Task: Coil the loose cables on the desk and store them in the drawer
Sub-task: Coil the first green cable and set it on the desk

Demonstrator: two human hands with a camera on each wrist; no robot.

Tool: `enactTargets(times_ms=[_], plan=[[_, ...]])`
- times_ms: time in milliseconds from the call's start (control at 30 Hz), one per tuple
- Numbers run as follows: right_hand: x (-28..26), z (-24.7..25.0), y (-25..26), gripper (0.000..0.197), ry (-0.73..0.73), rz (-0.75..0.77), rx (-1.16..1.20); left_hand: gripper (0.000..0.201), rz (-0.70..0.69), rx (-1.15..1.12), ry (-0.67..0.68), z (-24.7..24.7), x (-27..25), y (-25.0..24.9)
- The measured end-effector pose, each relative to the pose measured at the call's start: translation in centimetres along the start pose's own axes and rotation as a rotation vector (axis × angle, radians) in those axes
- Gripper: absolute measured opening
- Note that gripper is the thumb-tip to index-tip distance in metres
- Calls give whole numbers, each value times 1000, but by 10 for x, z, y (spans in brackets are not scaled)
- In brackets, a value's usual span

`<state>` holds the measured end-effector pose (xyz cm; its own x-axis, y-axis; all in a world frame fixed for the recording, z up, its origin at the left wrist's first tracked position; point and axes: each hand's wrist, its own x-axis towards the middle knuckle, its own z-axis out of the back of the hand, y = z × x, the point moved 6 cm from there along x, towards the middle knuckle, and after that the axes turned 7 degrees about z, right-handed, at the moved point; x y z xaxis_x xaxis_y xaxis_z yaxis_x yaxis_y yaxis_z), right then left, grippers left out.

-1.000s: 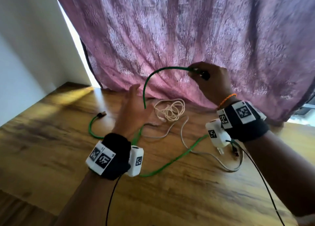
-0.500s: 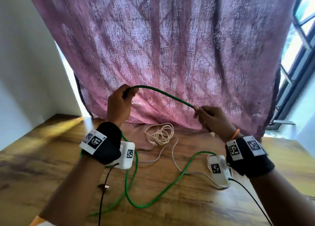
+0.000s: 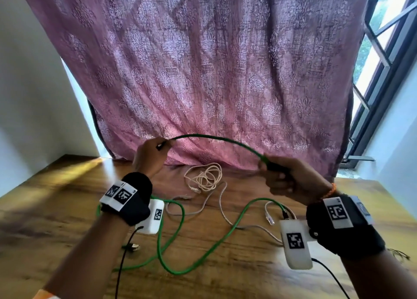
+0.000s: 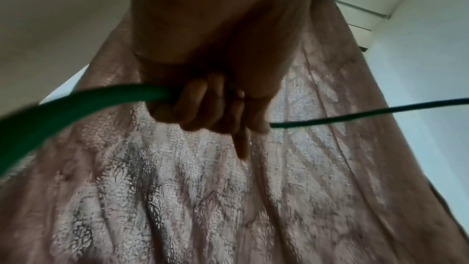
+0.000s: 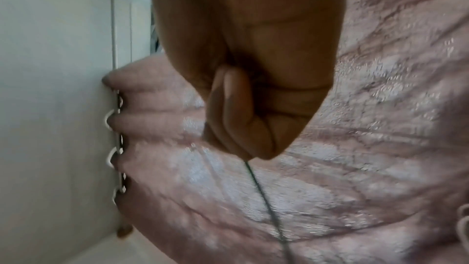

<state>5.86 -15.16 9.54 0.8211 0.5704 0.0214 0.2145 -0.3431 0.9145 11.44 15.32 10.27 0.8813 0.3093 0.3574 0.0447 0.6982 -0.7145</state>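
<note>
A green cable point(image 3: 216, 138) arches in the air between my two hands, above the wooden desk point(image 3: 56, 208). My left hand point(image 3: 151, 154) grips it near its dark plug end; in the left wrist view the fingers point(image 4: 203, 103) curl round the green cable point(image 4: 76, 103). My right hand point(image 3: 284, 179) grips the cable further along, and the right wrist view has the fist point(image 5: 248, 119) closed on the thin cable point(image 5: 264, 200). The rest of the green cable loops over the desk point(image 3: 180, 267). A cream cable point(image 3: 205, 178) lies bundled at the back, with a grey cable point(image 3: 223, 210) trailing beside it.
A pink patterned curtain point(image 3: 203, 73) hangs right behind the desk. A white wall point(image 3: 29, 95) stands on the left and a window frame point(image 3: 383, 62) on the right. A loose connector point(image 3: 133, 246) lies near my left forearm. No drawer is in view.
Both hands have drawn apart along the green cable, the left to the left, the right to the right and nearer. The span between them is longer and arches higher.
</note>
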Motion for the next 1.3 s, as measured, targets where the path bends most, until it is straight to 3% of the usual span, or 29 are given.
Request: enactTargets(times_ms=[100, 167, 267, 367, 467, 667, 867, 1067, 1200, 1300], plan=[[-2, -5, 27, 18, 31, 185, 325, 44, -24, -12, 329, -33, -19, 8], [-1, -3, 43, 23, -83, 307, 428, 30, -103, 9, 471, -50, -44, -3], [-2, -7, 62, 18, -213, 475, 549, 39, -150, -146, 573, -68, -78, -21], [3, -5, 65, 21, -368, 578, 562, 49, -192, -139, 612, -78, -93, -26], [7, -1, 64, 23, -482, 652, 505, 69, -338, -32, 563, -73, -108, -44], [3, 18, 61, 21, -712, 850, 351, 58, -528, 19, 482, -58, -129, -77], [-12, 40, 41, 15, -928, 787, 125, 56, -568, -11, 384, -40, -123, -83], [-17, 35, 40, 20, -907, 868, -219, 41, -569, -43, 316, -31, -127, -100], [-18, 35, 35, 22, -827, 862, -319, 35, -628, 109, 187, -19, -133, -115], [-21, 35, 33, 23, -824, 879, -512, 29, -667, 100, 182, -14, -141, -129]])
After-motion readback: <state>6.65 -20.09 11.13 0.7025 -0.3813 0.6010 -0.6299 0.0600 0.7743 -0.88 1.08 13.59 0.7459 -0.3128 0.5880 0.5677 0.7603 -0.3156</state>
